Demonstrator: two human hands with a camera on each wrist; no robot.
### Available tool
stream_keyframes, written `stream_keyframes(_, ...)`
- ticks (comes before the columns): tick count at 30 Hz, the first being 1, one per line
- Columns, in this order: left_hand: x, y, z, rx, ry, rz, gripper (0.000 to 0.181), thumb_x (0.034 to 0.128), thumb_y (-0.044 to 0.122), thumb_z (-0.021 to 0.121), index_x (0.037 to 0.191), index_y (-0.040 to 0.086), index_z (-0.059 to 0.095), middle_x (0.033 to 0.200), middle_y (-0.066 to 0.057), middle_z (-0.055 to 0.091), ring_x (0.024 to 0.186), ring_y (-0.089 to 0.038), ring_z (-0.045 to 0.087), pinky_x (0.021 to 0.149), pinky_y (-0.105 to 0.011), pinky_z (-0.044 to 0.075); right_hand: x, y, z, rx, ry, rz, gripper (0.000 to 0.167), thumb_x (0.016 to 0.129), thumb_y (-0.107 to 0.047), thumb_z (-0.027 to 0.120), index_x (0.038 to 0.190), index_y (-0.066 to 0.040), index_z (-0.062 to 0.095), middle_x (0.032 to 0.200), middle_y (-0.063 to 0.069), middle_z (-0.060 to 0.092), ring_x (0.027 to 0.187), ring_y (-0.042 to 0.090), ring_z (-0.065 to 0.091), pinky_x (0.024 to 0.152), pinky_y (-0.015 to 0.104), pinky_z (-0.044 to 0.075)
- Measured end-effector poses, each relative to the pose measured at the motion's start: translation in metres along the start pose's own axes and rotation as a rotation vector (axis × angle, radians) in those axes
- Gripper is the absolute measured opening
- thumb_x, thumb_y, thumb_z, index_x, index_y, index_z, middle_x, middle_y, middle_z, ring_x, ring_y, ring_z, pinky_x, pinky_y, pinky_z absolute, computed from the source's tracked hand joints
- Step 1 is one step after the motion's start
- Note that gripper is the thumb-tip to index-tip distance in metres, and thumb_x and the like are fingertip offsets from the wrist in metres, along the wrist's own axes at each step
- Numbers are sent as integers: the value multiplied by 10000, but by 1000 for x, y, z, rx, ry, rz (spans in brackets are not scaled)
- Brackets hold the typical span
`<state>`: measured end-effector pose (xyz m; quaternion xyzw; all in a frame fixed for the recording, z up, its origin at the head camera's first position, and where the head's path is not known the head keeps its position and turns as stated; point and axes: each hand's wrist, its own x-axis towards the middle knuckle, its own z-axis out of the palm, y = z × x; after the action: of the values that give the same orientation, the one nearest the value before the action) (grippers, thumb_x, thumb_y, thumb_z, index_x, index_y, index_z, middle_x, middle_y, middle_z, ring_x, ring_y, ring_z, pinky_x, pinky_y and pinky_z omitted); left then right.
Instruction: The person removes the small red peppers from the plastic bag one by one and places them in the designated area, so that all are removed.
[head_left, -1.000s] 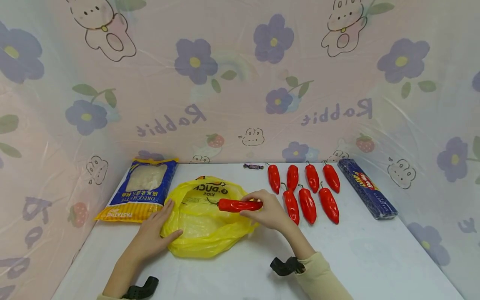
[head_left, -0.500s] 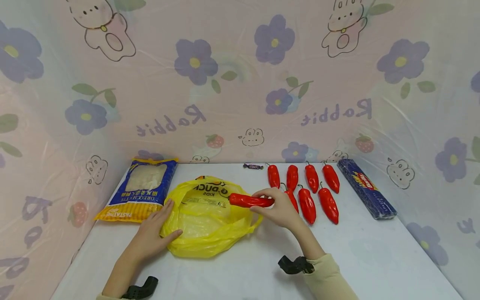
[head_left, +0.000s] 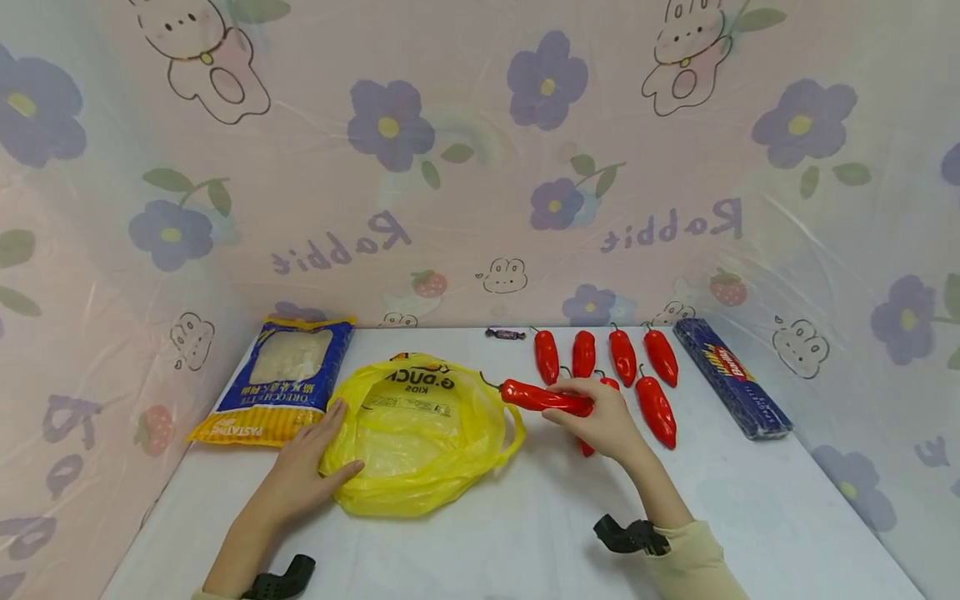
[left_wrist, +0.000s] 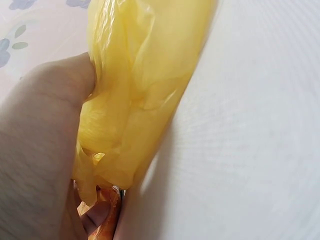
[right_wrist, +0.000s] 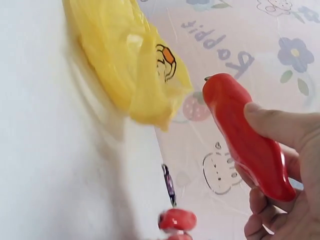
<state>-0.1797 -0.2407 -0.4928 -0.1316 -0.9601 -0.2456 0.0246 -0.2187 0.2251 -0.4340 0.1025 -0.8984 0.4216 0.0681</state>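
Observation:
My right hand (head_left: 600, 414) pinches a glossy red chili pepper (head_left: 542, 396) with a thin stem. The pepper lies nearly level in the air, right of an open yellow plastic bag (head_left: 420, 500), its stem end toward the bag. In the right wrist view the thumb presses one side of the pepper (right_wrist: 237, 125) and the fingers lie behind it. My left hand (head_left: 303, 467) rests at the bag's left rim, thumb and fingers spread apart. In the left wrist view the plastic (left_wrist: 145, 75) hides the thumb tip.
Several red peppers (head_left: 656, 408) lie in rows beyond my right hand. A small wrapped candy (head_left: 505, 334) is at the back. A blue spaghetti pack (head_left: 731, 379) lies at the right, and a blue-yellow pasta bag (head_left: 277, 379) at the left. A patterned curtain (head_left: 465, 192) encloses the table.
The right hand has moved to the right with the pepper, from over the bag's opening to beside it, in front of the other peppers. The left hand and the bag have stayed put.

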Motion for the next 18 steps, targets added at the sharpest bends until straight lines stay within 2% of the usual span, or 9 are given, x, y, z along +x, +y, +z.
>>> stream_keyframes(12, 1, -1, 1, -1, 14, 14, 942, 996, 585, 664, 1701, 123, 243, 1735, -173, 279, 1505, -574, 317, 1167, -810, 225, -16, 32, -47, -26, 76, 90, 486, 920, -364, 849, 1306, -88, 744, 1265, 184, 706, 1112, 326, 588, 783, 343, 589)
stream_keyframes(18, 0, -2, 1, -1, 13, 8, 944, 995, 591, 660, 1702, 127, 240, 1736, -171, 278, 1505, -577, 311, 1166, -811, 222, -28, 43, -69, -79, 123, 164, 580, 943, -442, 809, 1370, -64, 699, 1341, 249, 671, 1145, 368, 605, 796, 350, 623)
